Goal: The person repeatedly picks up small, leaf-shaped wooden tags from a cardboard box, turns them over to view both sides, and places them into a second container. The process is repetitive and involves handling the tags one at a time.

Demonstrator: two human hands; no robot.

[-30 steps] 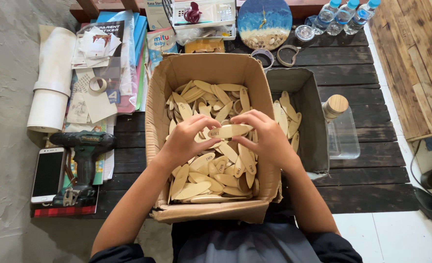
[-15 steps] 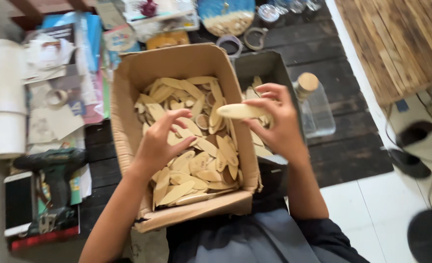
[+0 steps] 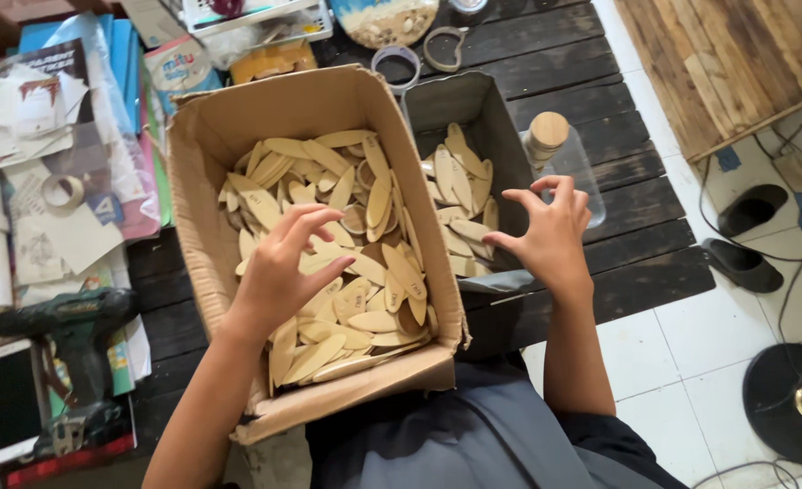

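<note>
Since half a second ago right hand (image 3: 553,237) released its wooden biscuit over grey bin (image 3: 510,136), fingers now spread empty; left hand (image 3: 279,272), fingers loosely curled, rests on biscuits (image 3: 365,272) in cardboard box (image 3: 238,118) at table's near edge; best pinch single pieces

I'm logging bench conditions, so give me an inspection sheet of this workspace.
Surface: dark plank table.
Job's things: cardboard box heaped with oval wooden pieces; grey bin holding fewer.
Clutter: papers, tape roll, drill, phone, corked bottle.
Hands: left hand on the pieces; right hand open, empty, at the bin.
Cables: cords on the floor.
Surroundings: white tiles, sandals.
</note>
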